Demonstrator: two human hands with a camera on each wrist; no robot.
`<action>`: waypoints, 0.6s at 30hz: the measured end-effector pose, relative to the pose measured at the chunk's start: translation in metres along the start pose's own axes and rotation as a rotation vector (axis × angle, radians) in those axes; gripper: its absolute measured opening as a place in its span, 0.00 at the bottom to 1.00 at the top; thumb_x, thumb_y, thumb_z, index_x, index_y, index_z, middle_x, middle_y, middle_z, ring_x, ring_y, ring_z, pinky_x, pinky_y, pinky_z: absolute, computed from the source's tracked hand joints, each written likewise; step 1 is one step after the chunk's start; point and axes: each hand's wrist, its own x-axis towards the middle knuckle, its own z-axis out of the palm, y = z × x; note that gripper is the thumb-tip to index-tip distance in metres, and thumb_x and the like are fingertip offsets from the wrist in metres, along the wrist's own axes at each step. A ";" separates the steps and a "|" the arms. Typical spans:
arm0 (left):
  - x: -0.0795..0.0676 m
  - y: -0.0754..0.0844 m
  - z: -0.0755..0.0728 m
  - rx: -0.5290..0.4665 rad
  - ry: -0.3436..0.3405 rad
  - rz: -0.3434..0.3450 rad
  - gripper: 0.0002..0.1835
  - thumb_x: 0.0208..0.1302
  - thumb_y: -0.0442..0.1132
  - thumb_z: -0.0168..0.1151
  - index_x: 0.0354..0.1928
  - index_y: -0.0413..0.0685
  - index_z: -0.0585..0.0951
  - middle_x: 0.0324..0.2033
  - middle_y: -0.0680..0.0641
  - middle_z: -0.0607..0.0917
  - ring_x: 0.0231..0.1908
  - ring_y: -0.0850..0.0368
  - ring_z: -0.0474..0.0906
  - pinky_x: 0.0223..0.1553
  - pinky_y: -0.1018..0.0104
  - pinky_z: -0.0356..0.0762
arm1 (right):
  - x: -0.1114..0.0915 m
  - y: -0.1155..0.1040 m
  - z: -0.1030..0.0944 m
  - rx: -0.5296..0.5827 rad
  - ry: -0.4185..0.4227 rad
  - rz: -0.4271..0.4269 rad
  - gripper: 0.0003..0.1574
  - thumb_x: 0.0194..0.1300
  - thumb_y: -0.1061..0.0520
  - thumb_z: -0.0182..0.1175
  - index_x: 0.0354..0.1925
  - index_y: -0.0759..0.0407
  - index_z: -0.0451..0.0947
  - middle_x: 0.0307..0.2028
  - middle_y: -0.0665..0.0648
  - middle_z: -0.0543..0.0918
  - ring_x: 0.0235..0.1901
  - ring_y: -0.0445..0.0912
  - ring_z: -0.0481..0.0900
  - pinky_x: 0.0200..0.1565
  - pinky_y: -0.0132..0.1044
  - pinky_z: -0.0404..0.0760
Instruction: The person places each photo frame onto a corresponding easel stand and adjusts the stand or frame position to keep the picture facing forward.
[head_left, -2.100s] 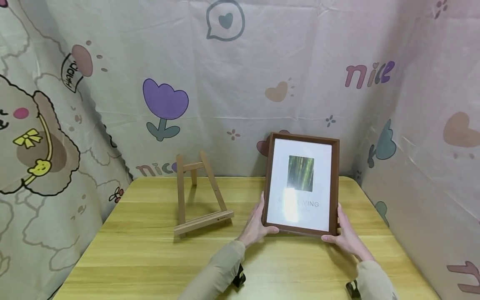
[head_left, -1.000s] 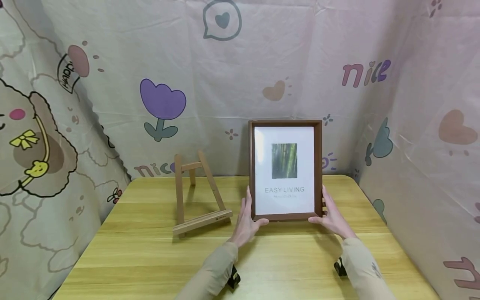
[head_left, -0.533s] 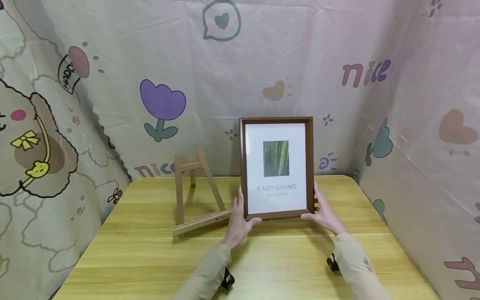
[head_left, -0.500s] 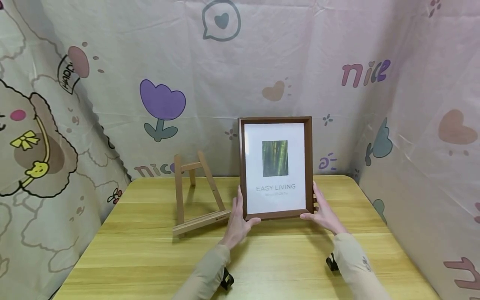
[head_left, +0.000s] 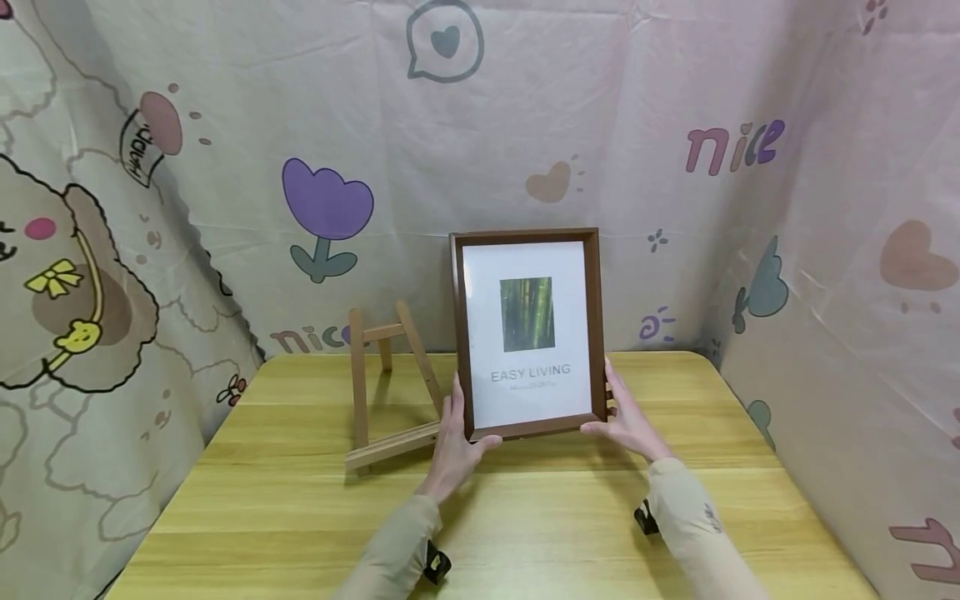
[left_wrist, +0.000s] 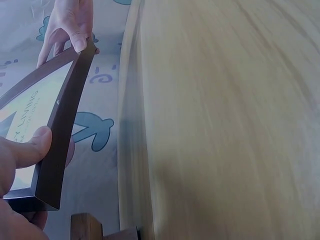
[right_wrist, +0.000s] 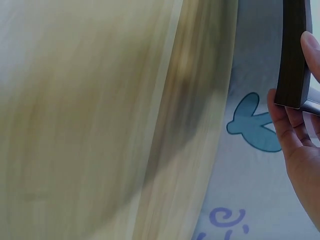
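A pale cloth (head_left: 450, 125) printed with cartoons, hearts, flowers and the word "nice" forms the back and sides. In front of it stands the wood-grain table (head_left: 555, 525). The brown picture frame (head_left: 595, 333) is upright in both hands, to the right of the easel and raised clear of the table, its lower right corner slightly higher than its lower left in the head view. The small wooden easel (head_left: 422, 358) stands on the table, its ledge (head_left: 392, 447) angled; the left hand covers the ledge's right end, and whether they touch cannot be told. Beige sleeves (head_left: 697, 525) cover both forearms. The left hand (head_left: 456, 450) grips the frame's lower left corner, thumb on the front, fingers round the side and behind. The right hand (head_left: 626, 423) grips the lower right corner likewise. Inside the frame, a white sheet carries a green bamboo picture (head_left: 527, 314) above "EASY LIVING". Small black devices (head_left: 437, 564) sit at the wrists.
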 end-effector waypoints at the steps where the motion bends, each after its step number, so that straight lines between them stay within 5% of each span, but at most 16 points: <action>1: -0.001 0.000 -0.002 0.004 0.004 0.000 0.67 0.53 0.40 0.78 0.82 0.58 0.36 0.79 0.35 0.51 0.75 0.24 0.48 0.70 0.26 0.57 | 0.001 -0.001 0.002 0.002 0.000 -0.005 0.81 0.51 0.62 0.77 0.81 0.51 0.28 0.80 0.70 0.34 0.73 0.74 0.53 0.64 0.71 0.68; 12: -0.006 -0.004 -0.020 0.012 0.011 -0.025 0.67 0.53 0.40 0.77 0.82 0.55 0.36 0.80 0.35 0.47 0.76 0.24 0.42 0.71 0.26 0.54 | 0.009 -0.012 0.019 0.026 -0.010 -0.028 0.81 0.49 0.66 0.77 0.81 0.50 0.30 0.80 0.69 0.37 0.70 0.72 0.60 0.63 0.68 0.72; 18: -0.007 -0.008 -0.030 0.027 0.036 -0.010 0.68 0.52 0.39 0.78 0.81 0.55 0.35 0.79 0.32 0.49 0.76 0.28 0.49 0.70 0.29 0.59 | 0.016 -0.016 0.028 0.034 -0.009 -0.063 0.81 0.48 0.67 0.77 0.82 0.51 0.31 0.80 0.70 0.42 0.63 0.69 0.69 0.59 0.63 0.79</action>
